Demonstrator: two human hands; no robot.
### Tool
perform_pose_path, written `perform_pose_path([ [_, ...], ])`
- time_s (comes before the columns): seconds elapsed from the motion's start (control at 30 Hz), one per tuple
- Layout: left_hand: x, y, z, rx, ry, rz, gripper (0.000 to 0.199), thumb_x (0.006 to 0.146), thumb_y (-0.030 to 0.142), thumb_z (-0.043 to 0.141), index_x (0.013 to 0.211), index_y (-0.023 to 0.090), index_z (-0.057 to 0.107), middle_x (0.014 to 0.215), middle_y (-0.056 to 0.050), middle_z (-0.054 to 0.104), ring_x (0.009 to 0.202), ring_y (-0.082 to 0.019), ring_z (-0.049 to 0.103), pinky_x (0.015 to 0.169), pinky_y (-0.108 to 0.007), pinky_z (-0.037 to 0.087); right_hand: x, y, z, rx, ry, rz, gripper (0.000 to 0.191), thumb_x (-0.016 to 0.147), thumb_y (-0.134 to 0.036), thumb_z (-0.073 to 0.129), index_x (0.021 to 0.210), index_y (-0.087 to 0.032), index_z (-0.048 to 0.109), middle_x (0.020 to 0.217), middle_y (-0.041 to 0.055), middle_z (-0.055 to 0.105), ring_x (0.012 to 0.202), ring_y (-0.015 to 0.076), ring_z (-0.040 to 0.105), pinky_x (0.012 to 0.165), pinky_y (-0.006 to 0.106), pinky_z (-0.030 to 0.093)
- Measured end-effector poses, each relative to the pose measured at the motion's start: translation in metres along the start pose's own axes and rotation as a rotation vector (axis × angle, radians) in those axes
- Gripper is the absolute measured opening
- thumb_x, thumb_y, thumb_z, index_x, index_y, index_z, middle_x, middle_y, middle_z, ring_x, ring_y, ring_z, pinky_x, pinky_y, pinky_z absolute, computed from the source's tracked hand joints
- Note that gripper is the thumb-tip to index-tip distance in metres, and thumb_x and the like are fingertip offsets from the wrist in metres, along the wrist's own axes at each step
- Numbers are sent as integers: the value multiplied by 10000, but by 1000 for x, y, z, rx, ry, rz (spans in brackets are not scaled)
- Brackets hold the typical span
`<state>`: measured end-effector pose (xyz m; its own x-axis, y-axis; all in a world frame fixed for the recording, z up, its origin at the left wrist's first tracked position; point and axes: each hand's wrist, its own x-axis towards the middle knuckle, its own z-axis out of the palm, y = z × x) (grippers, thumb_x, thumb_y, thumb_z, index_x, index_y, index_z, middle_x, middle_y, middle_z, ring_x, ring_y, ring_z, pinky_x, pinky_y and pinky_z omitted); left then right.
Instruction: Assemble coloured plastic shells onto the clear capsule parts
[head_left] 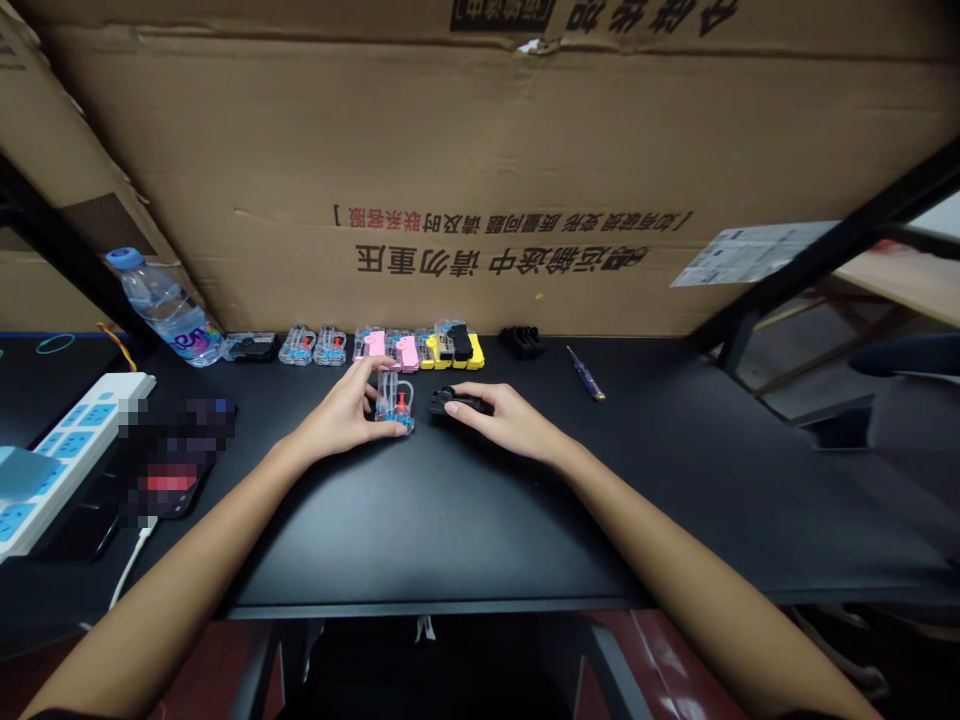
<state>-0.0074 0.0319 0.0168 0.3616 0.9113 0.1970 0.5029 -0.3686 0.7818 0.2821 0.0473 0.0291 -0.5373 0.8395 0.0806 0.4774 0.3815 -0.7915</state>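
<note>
My left hand (pixel 349 405) is closed around a clear plastic piece (pixel 394 400) with a red part and blue bits inside, held just above or on the black table. To its right, my right hand (pixel 499 415) grips a black plastic piece (pixel 448 402) between thumb and fingers. A narrow gap separates the two pieces. Behind my hands, a row of small clear cases lines the cardboard: two with red parts (pixel 330 345), some with pink parts (pixel 406 352), and some with yellow and black parts (pixel 461 345).
Black parts (pixel 522 342) and a screwdriver (pixel 585 374) lie at the back right. At the left are a water bottle (pixel 169 310), a phone (pixel 180 465) with a white cable and a power strip (pixel 75 450). Cardboard (pixel 480 130) stands behind the table (pixel 442 530).
</note>
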Motion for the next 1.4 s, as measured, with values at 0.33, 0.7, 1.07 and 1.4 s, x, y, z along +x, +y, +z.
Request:
perform_pose_path([
  [0.33,-1,3,3,-160,-13,-24,651,885,412,778,1429,273,448,1218,-89,749,968,-243,769,911,-439,618,-1,1,1,-14,20,-62,391,973,-528,685,1184,-218,796,1180,68,819,1073,316,750,979,426,559],
  [0.7,-1,2,13,-271,-72,45,420,972,392,675,1325,219,528,1359,-145,718,1188,-270,739,1016,-451,610,-1,-1,7,-19,41,-69,366,957,-502,697,1150,-208,799,1104,80,826,966,300,744,873,412,568],
  [1.07,-3,2,14,-226,-94,62,321,964,408,714,1189,193,632,1210,-107,775,1058,-261,767,970,-443,617,-1,2,14,-61,34,-133,391,993,-527,673,1203,-207,757,1139,93,805,994,283,741,862,383,551],
  [1.4,0,-5,18,-389,-35,57,401,936,392,754,1250,178,625,1331,-142,746,1155,-278,757,1046,-478,607,-3,1,9,-74,-24,-128,353,1023,-510,632,1110,-187,745,993,56,786,828,218,686,718,301,491],
])
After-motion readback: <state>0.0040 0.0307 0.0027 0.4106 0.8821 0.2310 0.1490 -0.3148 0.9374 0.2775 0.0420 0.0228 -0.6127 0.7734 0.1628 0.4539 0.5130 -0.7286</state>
